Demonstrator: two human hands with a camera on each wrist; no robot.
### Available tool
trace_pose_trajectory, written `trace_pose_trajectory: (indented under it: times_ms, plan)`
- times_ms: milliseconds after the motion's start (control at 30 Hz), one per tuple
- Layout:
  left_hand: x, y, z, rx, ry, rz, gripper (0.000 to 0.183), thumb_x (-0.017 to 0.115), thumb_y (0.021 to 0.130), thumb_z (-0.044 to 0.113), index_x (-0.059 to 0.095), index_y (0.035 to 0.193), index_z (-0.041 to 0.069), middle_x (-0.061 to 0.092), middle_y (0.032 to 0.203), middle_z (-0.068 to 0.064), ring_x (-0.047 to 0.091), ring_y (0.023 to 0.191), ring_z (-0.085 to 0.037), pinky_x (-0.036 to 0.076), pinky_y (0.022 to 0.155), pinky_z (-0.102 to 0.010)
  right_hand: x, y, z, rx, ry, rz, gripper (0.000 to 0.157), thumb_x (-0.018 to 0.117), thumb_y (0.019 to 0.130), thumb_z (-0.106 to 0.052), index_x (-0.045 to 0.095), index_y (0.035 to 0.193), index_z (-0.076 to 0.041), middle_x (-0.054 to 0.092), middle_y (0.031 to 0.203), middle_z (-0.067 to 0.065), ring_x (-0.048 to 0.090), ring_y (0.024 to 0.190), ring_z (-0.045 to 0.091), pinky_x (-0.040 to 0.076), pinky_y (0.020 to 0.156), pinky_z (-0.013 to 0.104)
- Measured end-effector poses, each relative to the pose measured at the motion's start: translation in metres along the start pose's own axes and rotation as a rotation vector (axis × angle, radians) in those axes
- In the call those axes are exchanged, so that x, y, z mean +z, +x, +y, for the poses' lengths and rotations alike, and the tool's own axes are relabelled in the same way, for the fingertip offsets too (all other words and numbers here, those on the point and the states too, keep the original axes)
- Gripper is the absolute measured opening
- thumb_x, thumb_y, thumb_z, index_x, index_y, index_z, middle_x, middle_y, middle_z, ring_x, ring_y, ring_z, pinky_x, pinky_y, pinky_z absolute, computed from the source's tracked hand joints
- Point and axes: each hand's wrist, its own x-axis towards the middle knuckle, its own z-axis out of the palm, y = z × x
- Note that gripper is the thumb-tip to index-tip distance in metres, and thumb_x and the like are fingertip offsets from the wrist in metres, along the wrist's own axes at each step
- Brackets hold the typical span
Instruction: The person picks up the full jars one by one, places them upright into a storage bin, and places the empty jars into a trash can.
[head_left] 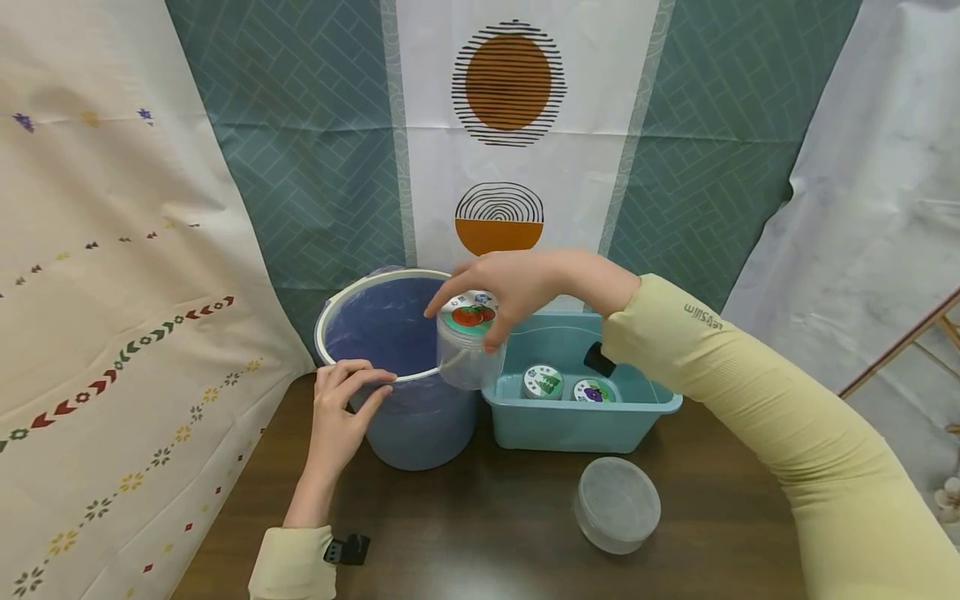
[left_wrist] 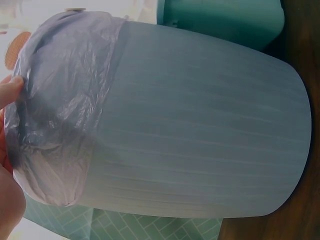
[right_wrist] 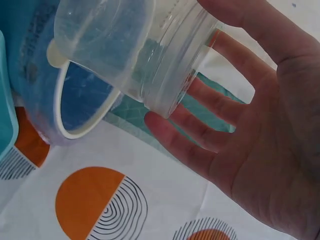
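My right hand [head_left: 517, 283] grips a clear plastic jar [head_left: 467, 362] by its lid, which carries a red tomato label. In the head view the jar overlaps the right side of the blue trash bin's [head_left: 420, 429] rim. The right wrist view has the fingers and thumb around the lid of the see-through jar [right_wrist: 115, 45]. On the near left of the bin, my left hand [head_left: 341, 417] pinches the white rim. A thin plastic bag [left_wrist: 65, 100] lines the bin and folds down over its outside, with the left thumb [left_wrist: 11, 91] against it.
A teal basin [head_left: 577, 429] stands right of the bin, holding a jar with a green label [head_left: 543, 382] and one with a purple grape label [head_left: 594, 391]. Nearer on the dark wooden table [head_left: 480, 533] sits a round translucent container [head_left: 618, 504]. Patterned cloth [head_left: 300, 150] hangs behind.
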Motion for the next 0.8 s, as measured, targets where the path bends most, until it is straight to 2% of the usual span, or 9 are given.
trace_pose_trajectory:
  times_ms: [300, 500, 800]
  plan:
    - [0.0, 0.0, 0.002, -0.025, -0.007, -0.007, 0.024, 0.079, 0.078, -0.001, 0.077, 0.096, 0.015, 0.063, 0.099, -0.005, 0.041, 0.099, -0.014, 0.027, 0.09, -0.035, -0.023, 0.029, 0.008, 0.046, -0.027, 0.041, 0.071, 0.08, 0.08, -0.03, 0.049, 0.144, -0.033, 0.046, 0.147, -0.003, 0.045, 0.129, 0.016, 0.047, 0.102, 0.04]
    - [0.0, 0.0, 0.001, -0.057, -0.011, -0.026, 0.021, 0.079, 0.08, 0.001, 0.077, 0.096, 0.014, 0.062, 0.1, -0.004, 0.041, 0.099, -0.015, 0.026, 0.091, -0.033, -0.02, 0.051, 0.015, 0.04, -0.036, 0.003, 0.071, 0.08, 0.082, -0.027, 0.048, 0.145, -0.031, 0.042, 0.153, -0.006, 0.036, 0.141, 0.017, 0.04, 0.112, 0.041]
    - [0.0, 0.0, 0.001, -0.048, -0.015, -0.023, 0.022, 0.079, 0.08, 0.001, 0.077, 0.096, 0.015, 0.062, 0.1, -0.004, 0.041, 0.099, -0.015, 0.027, 0.091, -0.033, -0.012, 0.073, 0.014, 0.05, -0.068, -0.084, 0.072, 0.079, 0.084, -0.026, 0.046, 0.147, -0.036, 0.037, 0.157, -0.004, 0.032, 0.145, 0.02, 0.04, 0.112, 0.04]
